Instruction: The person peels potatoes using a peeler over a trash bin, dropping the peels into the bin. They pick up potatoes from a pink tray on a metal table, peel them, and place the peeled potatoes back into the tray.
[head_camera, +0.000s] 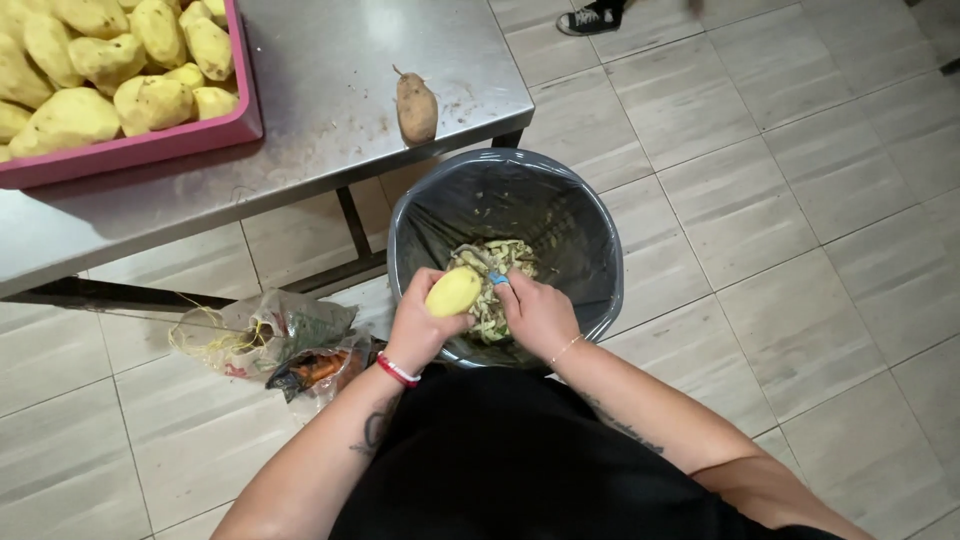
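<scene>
My left hand (418, 325) grips a peeled yellow potato (453, 291) over a grey bin (590, 235) lined with a dark bag. My right hand (538, 312) holds a blue-handled peeler (496, 280) against the potato's right end. Pale peelings (492, 258) lie in a heap at the bottom of the bin. One unpeeled brown potato (416, 107) rests near the corner of the steel table (330, 110).
A pink tray (140, 148) with several peeled potatoes stands at the table's left. Crumpled plastic bags (270, 340) lie on the tiled floor under the table edge. Another person's black shoe (590, 18) shows at the top.
</scene>
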